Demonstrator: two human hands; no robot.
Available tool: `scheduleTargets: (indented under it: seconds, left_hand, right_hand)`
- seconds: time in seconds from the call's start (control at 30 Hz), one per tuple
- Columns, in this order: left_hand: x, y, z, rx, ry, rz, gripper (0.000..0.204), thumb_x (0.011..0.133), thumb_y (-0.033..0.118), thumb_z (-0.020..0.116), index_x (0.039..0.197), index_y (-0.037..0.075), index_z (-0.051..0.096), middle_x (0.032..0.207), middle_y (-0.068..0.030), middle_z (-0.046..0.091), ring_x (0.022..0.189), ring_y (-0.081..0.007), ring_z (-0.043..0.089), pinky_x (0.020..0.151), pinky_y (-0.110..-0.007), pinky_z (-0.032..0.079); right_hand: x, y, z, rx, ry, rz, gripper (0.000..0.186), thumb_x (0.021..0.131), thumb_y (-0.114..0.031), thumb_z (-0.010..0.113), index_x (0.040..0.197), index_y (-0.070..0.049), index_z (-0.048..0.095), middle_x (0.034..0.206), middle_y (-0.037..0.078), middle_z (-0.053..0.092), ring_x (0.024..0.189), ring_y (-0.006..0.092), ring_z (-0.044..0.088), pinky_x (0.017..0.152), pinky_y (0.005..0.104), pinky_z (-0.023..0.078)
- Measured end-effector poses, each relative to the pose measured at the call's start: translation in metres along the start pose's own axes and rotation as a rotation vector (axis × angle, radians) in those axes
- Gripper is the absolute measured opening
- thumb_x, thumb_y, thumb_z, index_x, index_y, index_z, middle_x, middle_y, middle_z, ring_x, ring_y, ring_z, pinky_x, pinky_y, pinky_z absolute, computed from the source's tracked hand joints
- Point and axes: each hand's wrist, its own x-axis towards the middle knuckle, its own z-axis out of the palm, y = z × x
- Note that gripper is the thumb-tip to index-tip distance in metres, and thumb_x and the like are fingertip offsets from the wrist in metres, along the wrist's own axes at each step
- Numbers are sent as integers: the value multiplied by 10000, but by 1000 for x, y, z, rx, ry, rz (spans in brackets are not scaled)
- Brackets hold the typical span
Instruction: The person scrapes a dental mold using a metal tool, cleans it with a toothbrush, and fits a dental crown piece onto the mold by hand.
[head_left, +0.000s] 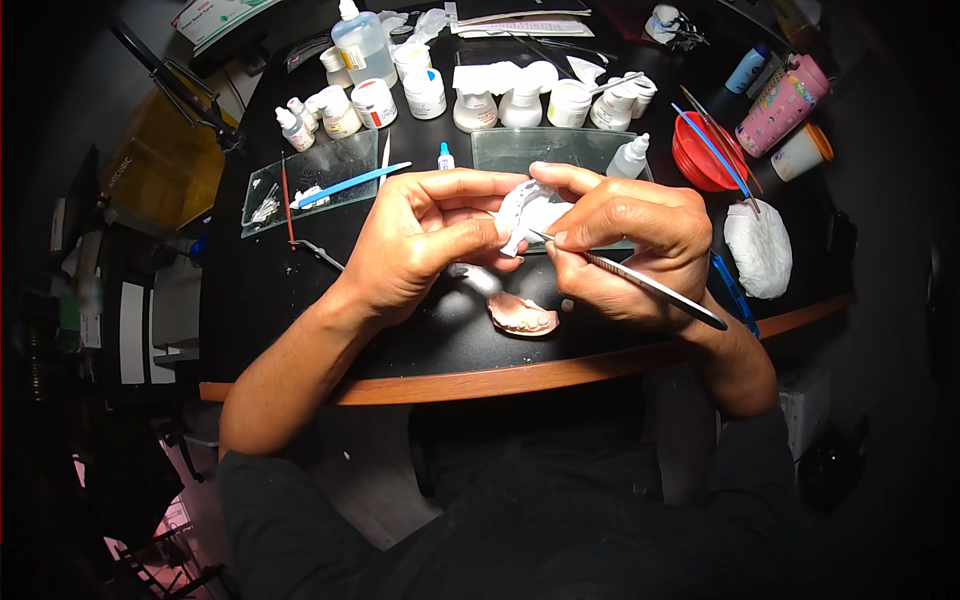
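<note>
My left hand (420,245) grips a small white plaster dental cast (528,212) above the black table (270,290). My right hand (625,245) holds a thin metal instrument (640,282) like a pen, its tip touching the cast's lower edge. The handle runs down and right past my wrist. On the table just below my hands lies a pink denture with a row of teeth (522,316). A white piece (478,276) lies partly hidden under my left hand.
Two glass slabs (310,170) (520,148) lie behind my hands, one with a blue-handled tool (350,184). Several white jars and dropper bottles (425,92) stand at the back. A red bowl (705,155), a white plaster lump (758,247) and a pink patterned tumbler (782,105) are at right.
</note>
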Motion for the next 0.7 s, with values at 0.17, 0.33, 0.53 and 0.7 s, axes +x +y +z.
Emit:
scheduleTargets:
  seconds: [0.17, 0.33, 0.53, 0.7]
  left_hand:
    - [-1, 0, -1, -13, 0, -3, 460, 952, 38, 757, 1388, -52, 644, 1206, -193, 750, 1036, -244, 774, 881, -358, 669]
    - [-1, 1, -1, 1, 2, -8, 468, 949, 49, 760, 1392, -45, 644, 1210, -186, 751, 1039, -235, 772, 880, -354, 666]
    - [0, -2, -1, -4, -8, 7, 465, 949, 40, 759, 1391, -46, 643, 1204, -187, 752, 1036, -234, 774, 882, -354, 667]
    - [-1, -2, -3, -16, -6, 2, 460, 952, 26, 752, 1391, -52, 639, 1211, -195, 747, 1034, -240, 777, 883, -358, 671]
  right_hand:
    - [-1, 0, -2, 9, 28, 23, 70, 769, 42, 770, 777, -10, 724, 721, 63, 732, 677, 180, 745, 1041, 523, 603]
    - [-1, 0, -4, 38, 9, -4, 125, 781, 127, 760, 818, 15, 718, 770, 104, 755, 691, 164, 737, 1066, 606, 566]
    - [-4, 3, 1, 13, 55, 6, 70, 772, 49, 771, 777, -7, 730, 729, 68, 737, 675, 184, 744, 1038, 529, 605]
    - [0, 3, -3, 16, -21, -36, 140, 753, 144, 754, 805, 19, 721, 779, 112, 756, 684, 170, 735, 1061, 591, 573]
